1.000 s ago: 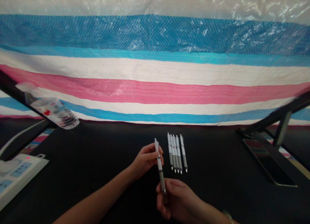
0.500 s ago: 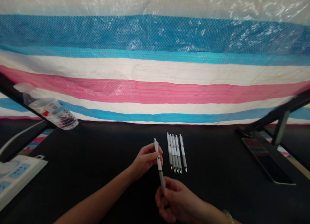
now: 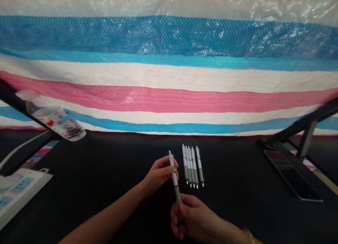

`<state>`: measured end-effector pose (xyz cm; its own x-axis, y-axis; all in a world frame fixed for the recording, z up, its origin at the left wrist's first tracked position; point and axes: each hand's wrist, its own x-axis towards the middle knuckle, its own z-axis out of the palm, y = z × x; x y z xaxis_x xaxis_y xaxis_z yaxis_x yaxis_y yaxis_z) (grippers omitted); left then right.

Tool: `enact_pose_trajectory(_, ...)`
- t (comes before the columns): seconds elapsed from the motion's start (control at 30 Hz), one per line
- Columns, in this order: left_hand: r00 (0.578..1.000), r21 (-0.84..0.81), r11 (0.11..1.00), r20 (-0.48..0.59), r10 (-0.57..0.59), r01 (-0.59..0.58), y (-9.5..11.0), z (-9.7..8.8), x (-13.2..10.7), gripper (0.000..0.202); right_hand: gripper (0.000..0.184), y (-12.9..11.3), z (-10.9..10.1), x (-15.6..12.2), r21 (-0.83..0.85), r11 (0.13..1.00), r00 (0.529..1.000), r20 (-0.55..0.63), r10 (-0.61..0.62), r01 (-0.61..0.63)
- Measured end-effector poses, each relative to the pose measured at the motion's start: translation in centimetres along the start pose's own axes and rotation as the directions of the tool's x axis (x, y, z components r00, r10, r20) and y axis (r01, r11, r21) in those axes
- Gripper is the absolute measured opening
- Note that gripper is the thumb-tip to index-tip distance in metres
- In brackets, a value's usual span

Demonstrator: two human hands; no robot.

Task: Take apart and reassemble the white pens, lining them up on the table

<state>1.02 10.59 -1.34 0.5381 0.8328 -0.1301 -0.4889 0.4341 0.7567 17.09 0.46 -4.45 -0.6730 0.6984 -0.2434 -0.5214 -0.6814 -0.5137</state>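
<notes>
A white click pen with a grey grip point(image 3: 175, 179) slants between my two hands, its push button pointing away from me. My left hand point(image 3: 159, 173) is closed on the pen's upper part, with the thumb across the barrel. Around the lower end of the grey grip, the fingers of my right hand point(image 3: 190, 214) are closed, hiding the tip. Several similar pens point(image 3: 190, 167) lie side by side just to the right, tips toward me; the rightmost pen point(image 3: 200, 166) is set slightly apart.
On the black table point(image 3: 105, 163), a white power strip point(image 3: 25, 191) sits at the left and a dark phone point(image 3: 292, 175) at the right. A clear plastic bottle point(image 3: 62, 122) leans at the back left. Striped sheeting point(image 3: 169, 99) hangs behind, with a black bar point(image 3: 306, 120) at the right.
Both hands keep hold of the pen. My right hand has shifted very slightly to the right, its fingers drawn closer around the tip end. The other pens stay in place.
</notes>
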Motion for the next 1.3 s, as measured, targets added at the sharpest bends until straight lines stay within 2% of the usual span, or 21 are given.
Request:
enact_pose_trajectory(0.23, 1.0, -0.005, 1.0, -0.004, 0.002, -0.002, -0.2, -0.2, 0.2, 0.021, 0.043, -0.7, 0.5, -0.1, 0.032, 0.998, 0.999, -0.019, 0.049, -0.048)
enact_pose_trajectory(0.47, 1.0, -0.002, 1.0, 0.003, 0.004, -0.004, 0.0, 0.1, 0.0, 0.019, 0.04, -0.3, 0.1, 0.0, -0.016, 1.0, 1.0, -0.022, 0.023, -0.023)
enact_pose_trajectory(0.77, 1.0, -0.03, 0.999, -0.003, 0.01, -0.01, -0.1, -0.2, 0.3, 0.022, 0.039, -1.0, 0.7, 0.0, 0.057, 0.998, 0.996, -0.073, 0.043, -0.039)
enact_pose_trajectory(1.17, 1.0, -0.002, 1.0, 0.022, 0.012, -0.012, -0.3, -0.1, 0.1, 0.024, 0.04, -0.8, 0.7, 0.0, -0.009, 1.0, 0.997, -0.083, -0.006, 0.006)
enact_pose_trajectory(1.3, 1.0, 0.038, 0.999, -0.014, 0.026, -0.025, -0.5, -0.1, 0.1, 0.028, 0.039, -1.3, 1.2, -0.1, 0.026, 1.0, 0.996, -0.084, 0.018, -0.016)
